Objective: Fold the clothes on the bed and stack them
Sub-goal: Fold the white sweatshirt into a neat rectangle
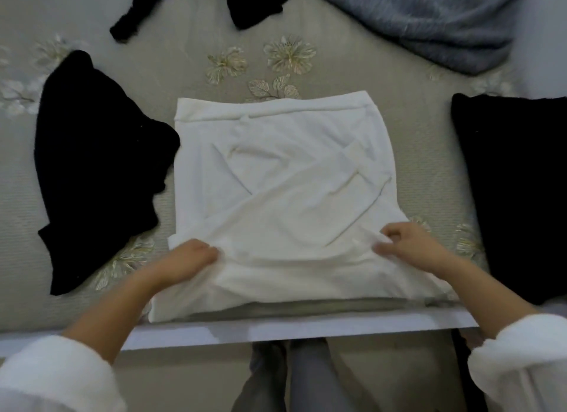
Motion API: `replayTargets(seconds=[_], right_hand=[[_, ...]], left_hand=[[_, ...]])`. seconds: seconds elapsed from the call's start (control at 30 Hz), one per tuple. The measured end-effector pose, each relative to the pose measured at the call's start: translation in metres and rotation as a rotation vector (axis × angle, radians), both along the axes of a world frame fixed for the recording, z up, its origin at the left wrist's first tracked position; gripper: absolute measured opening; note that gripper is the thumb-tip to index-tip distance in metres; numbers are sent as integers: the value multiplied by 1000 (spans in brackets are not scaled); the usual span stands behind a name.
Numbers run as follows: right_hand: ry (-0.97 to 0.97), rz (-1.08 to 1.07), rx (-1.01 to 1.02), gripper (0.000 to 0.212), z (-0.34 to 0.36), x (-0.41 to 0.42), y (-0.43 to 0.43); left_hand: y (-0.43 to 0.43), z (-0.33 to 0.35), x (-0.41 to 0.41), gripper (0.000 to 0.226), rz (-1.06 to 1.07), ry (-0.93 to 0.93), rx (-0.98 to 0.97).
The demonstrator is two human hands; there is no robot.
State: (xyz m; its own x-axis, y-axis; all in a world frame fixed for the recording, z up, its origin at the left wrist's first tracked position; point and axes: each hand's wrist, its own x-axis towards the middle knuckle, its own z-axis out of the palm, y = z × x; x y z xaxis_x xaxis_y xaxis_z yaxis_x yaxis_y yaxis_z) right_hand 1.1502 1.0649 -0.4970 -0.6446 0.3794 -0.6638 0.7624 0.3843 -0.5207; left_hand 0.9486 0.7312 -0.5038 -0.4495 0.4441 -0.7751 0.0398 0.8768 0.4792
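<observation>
A white garment (285, 178) lies flat in the middle of the bed, its sleeves crossed over the body and its hem at the far side. My left hand (191, 255) grips the near left part of the white fabric. My right hand (408, 241) pinches the near right part with thumb and fingers. A crumpled black garment (98, 166) lies to the left. A neatly folded black garment (515, 190) lies to the right. Another black piece (214, 6) sits at the far side, and a grey-blue knit (435, 18) at the far right.
The bed cover (190, 49) is grey-beige with embroidered flowers. The bed's white front edge (276, 328) runs just below the white garment. My legs in grey trousers (306, 378) stand against it.
</observation>
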Motion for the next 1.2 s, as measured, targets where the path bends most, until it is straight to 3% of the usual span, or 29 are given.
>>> replayTargets(seconds=[0.1,0.23,0.33,0.43,0.63,0.73,0.8,0.97,1.07,1.2], right_hand=[[219,-112,63,10,3,-43,26],[406,-84,230,10,-8,-111,57],[432,-35,329,21,-22,-163,84],[392,141,515,33,-40,-205,106],[439,192,663,32,-73,-279,140],[406,127,686,37,-100,-297,142],[374,129,688,48,-118,-289,129],[378,439,794,56,-140,-216,92],[217,569,801,58,-151,-197,100],[114,593,686,67,-159,-214,109]], left_hand=[[20,8,-48,25,29,125,112],[62,9,-111,23,-110,560,117],[92,-2,-150,20,-147,805,122],[116,-19,-182,27,-180,931,27],[152,-50,-243,31,-59,1168,56],[167,-83,-254,31,186,1158,98],[171,-105,-238,43,294,1117,78],[140,-138,-146,57,-13,964,-83],[120,-150,-136,64,41,846,-217],[140,-149,-132,60,143,790,-241]])
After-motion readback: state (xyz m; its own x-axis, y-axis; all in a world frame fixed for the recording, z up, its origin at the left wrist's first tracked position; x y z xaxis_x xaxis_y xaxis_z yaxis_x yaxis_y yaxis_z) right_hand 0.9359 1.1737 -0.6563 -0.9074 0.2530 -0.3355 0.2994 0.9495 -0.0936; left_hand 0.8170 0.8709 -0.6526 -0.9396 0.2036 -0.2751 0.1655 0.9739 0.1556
